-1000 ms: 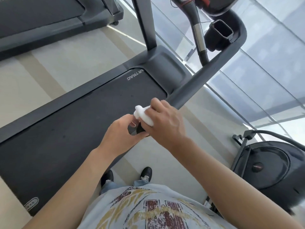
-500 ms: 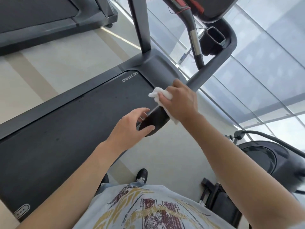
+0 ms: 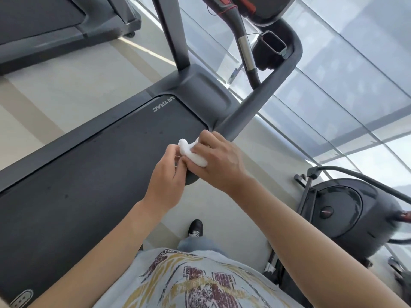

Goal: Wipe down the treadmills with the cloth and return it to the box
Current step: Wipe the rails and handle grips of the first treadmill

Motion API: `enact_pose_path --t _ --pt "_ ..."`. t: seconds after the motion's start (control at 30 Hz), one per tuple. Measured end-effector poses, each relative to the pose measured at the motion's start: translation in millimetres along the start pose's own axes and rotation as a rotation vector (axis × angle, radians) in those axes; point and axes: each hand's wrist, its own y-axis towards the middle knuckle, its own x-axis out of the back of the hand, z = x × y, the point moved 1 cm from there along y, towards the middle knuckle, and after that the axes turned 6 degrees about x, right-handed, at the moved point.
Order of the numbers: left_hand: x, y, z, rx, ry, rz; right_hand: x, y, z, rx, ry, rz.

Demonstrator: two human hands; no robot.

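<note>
A dark grey treadmill [image 3: 93, 165] lies in front of me, its right handrail [image 3: 255, 103] running down toward me. My right hand [image 3: 219, 165] presses a white cloth [image 3: 191, 153] onto the lower end of that rail. My left hand [image 3: 169, 174] touches the cloth's near edge and rests against the rail's end, whose tip shows below the two hands. The box is not in view.
A second treadmill [image 3: 55, 30] stands at the upper left across a strip of pale floor. A black exercise machine [image 3: 347, 210] sits at the right. A glass wall [image 3: 344, 85] runs behind the console and cup holder [image 3: 272, 46]. My shoe [image 3: 195, 227] is on the floor beside the treadmill.
My right hand slid the cloth up the handrail and then back down to the rail's end. My left hand stayed at the rail's end and now touches the cloth.
</note>
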Motion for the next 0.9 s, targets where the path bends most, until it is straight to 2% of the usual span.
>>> enact_pose_path --t 0.07,0.2,0.3,0.43,0.57,0.7,0.8,0.9 --pt "-7 2 -3 -0.034 0.023 -0.010 1 8 -27 -0.029 0.070 -0.023" --pt "-31 18 -16 -0.086 0.155 -0.018 3 28 -101 -0.206 0.068 -0.018" --pt "-54 35 -35 -0.089 0.331 -0.097 3 40 -152 -0.196 0.060 -0.007" --pt "-70 51 -49 0.011 0.507 -0.239 0 53 -189 -0.103 0.096 0.043" --pt "-77 50 -52 0.047 0.536 -0.423 -5 55 -190 -0.012 0.111 0.075" --pt "-85 47 -48 0.047 0.502 -0.614 -12 60 -154 0.205 0.180 0.154" --pt "-94 42 -40 0.145 0.404 -0.786 -20 71 -116 0.361 0.251 0.324" --pt "-107 35 -38 0.207 0.283 -0.893 -26 86 -104 0.412 0.297 0.504"
